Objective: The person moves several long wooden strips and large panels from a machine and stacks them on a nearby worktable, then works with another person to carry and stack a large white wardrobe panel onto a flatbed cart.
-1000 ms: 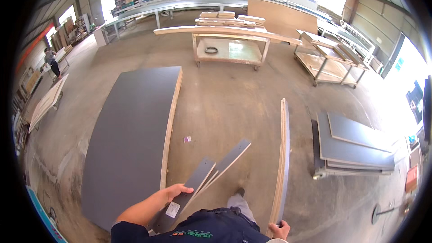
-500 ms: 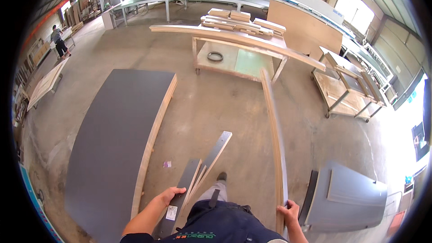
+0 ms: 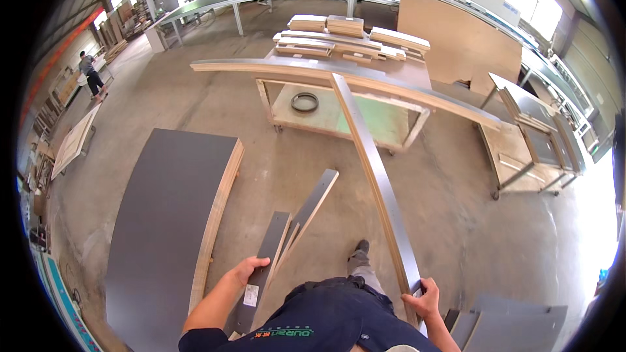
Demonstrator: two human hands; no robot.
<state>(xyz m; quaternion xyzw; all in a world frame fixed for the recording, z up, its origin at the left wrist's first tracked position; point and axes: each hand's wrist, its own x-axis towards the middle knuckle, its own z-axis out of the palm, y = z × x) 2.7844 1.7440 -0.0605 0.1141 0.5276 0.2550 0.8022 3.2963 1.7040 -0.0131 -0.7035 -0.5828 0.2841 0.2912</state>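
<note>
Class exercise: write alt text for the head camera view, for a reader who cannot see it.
Seen from above, a person walks through a workshop, left hand gripping two short dark boards, right hand holding a long dark-faced strip that points toward a wooden work cart. A stack of large dark panels lies on the concrete floor to the left.

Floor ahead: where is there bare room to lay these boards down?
Bare concrete lies between the dark panel stack and the long strip, short of the cart. More lies right of the strip, toward the side cart. Crowded: the cart top and grey panels at lower right.
</note>
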